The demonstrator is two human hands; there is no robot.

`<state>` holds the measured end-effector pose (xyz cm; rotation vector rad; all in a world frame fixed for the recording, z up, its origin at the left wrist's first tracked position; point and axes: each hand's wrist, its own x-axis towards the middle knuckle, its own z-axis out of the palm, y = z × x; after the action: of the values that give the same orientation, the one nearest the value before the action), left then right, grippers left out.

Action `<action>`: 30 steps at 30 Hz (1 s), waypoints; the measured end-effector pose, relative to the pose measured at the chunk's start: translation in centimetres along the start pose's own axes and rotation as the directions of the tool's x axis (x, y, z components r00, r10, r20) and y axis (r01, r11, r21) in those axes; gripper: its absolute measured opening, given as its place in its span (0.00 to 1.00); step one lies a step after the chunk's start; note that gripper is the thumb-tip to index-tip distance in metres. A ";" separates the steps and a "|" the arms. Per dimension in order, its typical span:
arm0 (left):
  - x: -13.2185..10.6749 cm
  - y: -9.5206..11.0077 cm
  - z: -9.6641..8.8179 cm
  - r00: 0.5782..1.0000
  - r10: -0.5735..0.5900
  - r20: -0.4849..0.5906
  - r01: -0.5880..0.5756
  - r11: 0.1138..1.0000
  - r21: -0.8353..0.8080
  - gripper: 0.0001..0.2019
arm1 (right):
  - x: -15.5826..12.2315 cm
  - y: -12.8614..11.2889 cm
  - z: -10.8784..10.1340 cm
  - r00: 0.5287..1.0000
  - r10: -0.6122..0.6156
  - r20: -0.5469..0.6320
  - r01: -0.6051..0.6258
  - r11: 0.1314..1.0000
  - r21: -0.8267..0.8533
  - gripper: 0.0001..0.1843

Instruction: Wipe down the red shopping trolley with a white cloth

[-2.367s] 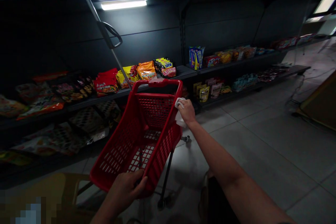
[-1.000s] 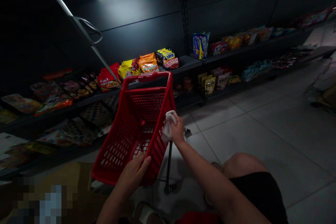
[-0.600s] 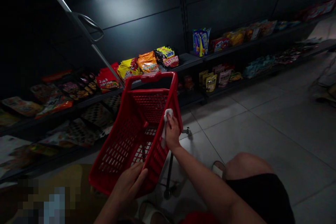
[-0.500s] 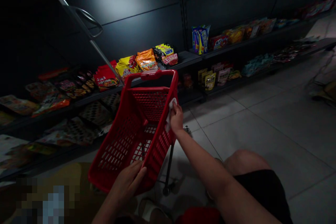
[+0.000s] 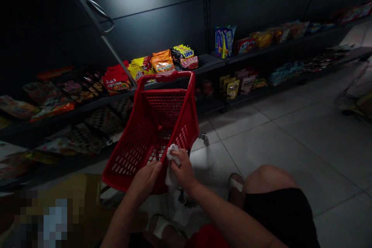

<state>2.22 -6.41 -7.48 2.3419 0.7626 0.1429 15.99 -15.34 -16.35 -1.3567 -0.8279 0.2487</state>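
Note:
A red plastic shopping cart [image 5: 190, 104] with slotted basket walls stands before me, its handle toward the shelves. My left hand [image 5: 146, 178] is closed over the basket's near rim, the thumb lying along the top. Pinched in my right hand [image 5: 183, 168] is a crumpled white cloth [image 5: 171, 174], pressed to the outside of the basket's right side, close beside my left hand. Part of the cloth hangs below my fingers. The inside of the basket shows only its slotted walls and floor.
Dark shelves [image 5: 207, 61] run along the wall with bagged snacks, among them orange packets [image 5: 162, 62] and blue-yellow packs [image 5: 225, 42]. A metal pole [image 5: 116, 58] slants at left. Grey floor tiles [image 5: 261, 155] spread to the right. A cardboard box [image 5: 90, 190] lies lower left.
My right hand has slid the cloth down and toward me along the cart's right side, from near the handle to beside my left hand. The cart's near end appears slightly higher in view.

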 end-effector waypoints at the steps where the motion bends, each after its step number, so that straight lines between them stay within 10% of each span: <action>1: 0.1 -0.1 0.0 1.000 -0.010 -0.003 0.010 1.000 0.001 0.25 | 1.2 0.3 -0.8 0.999 0.039 -0.020 -0.039 0.999 0.006 0.18; 6: 0.8 0.2 0.5 0.997 -0.062 -0.052 0.059 0.997 -0.059 0.26 | 5.9 1.6 -3.1 0.948 0.268 -0.173 -0.272 0.962 -0.002 0.20; 13: 2.5 0.6 1.5 0.992 -0.020 -0.128 0.024 0.999 0.034 0.24 | -5.6 -0.5 1.9 0.995 0.066 0.079 -0.068 0.997 0.024 0.15; 20: 2.0 0.5 1.1 0.977 -0.012 -0.215 0.016 1.000 0.017 0.20 | -0.3 0.3 -0.6 0.981 0.190 -0.048 -0.188 0.982 0.028 0.13; 30: 2.1 0.8 1.1 0.971 -0.032 -0.235 0.033 0.999 0.002 0.20 | -4.0 0.3 0.1 0.991 0.061 0.119 -0.066 0.997 0.045 0.11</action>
<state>4.65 -6.37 -8.02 2.3424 0.9154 0.4103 13.26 -17.64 -18.10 -1.3333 -0.8715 0.3991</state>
